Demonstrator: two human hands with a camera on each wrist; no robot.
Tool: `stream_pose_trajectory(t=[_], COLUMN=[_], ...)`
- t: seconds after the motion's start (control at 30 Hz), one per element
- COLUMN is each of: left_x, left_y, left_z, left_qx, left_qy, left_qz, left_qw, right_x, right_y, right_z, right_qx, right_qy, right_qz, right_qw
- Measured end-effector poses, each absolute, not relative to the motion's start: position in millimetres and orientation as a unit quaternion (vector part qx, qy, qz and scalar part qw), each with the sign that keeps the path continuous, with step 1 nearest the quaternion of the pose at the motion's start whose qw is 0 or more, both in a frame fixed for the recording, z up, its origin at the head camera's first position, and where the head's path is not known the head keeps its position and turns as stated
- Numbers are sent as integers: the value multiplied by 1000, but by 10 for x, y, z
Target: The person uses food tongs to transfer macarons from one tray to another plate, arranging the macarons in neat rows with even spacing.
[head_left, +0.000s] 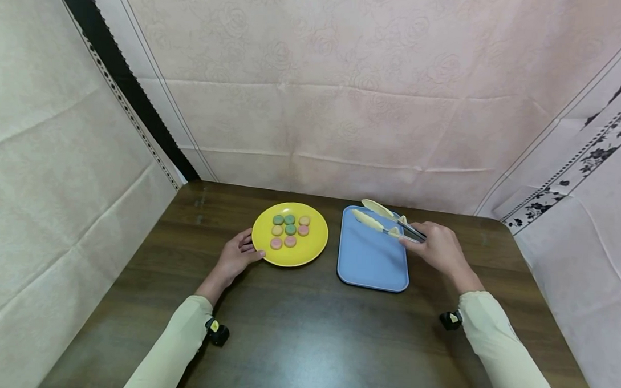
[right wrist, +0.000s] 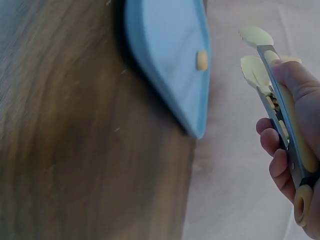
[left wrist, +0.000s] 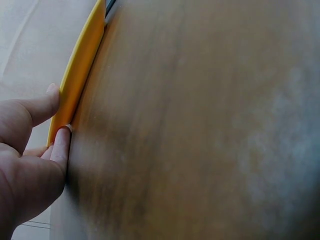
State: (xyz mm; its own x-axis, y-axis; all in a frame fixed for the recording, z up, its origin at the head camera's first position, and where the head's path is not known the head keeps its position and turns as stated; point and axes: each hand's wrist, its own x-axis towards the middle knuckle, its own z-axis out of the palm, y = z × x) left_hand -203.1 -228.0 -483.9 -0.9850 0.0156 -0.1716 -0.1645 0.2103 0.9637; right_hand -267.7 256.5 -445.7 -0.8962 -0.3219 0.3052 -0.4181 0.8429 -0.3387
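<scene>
On the table lies a yellow plate (head_left: 316,240) with several small green, pink and pale-yellow macarons (head_left: 290,229) on it. My left hand (head_left: 237,256) pinches the plate's left rim, thumb above and fingers below, as the left wrist view also shows. My right hand (head_left: 438,251) grips kitchen tongs (right wrist: 287,110) with cream tips. The tips are spread apart with nothing between them, over the far part of a blue tray (head_left: 372,270). In the right wrist view one pale-yellow macaron (right wrist: 201,60) lies on the tray; the tongs hide it in the head view.
The brown wooden table (head_left: 295,325) ends just behind the plate and tray. A pale cloth wall (head_left: 318,126) rises at its back, with more cloth at left and right. A strip of bare table separates plate and tray.
</scene>
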Motion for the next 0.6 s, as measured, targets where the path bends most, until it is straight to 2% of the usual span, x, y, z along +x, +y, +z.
stream_pose_trajectory(t=[0.6], left_x=[-2047], left_y=[-2280], left_z=[-4855], left_qx=[-52], left_qy=[772], left_qz=[629], left_qw=[70], right_x=[-2804], right_y=[2649], right_z=[-4695], right_qx=[172], right_qy=[-962], right_qz=[203], right_qw=[61])
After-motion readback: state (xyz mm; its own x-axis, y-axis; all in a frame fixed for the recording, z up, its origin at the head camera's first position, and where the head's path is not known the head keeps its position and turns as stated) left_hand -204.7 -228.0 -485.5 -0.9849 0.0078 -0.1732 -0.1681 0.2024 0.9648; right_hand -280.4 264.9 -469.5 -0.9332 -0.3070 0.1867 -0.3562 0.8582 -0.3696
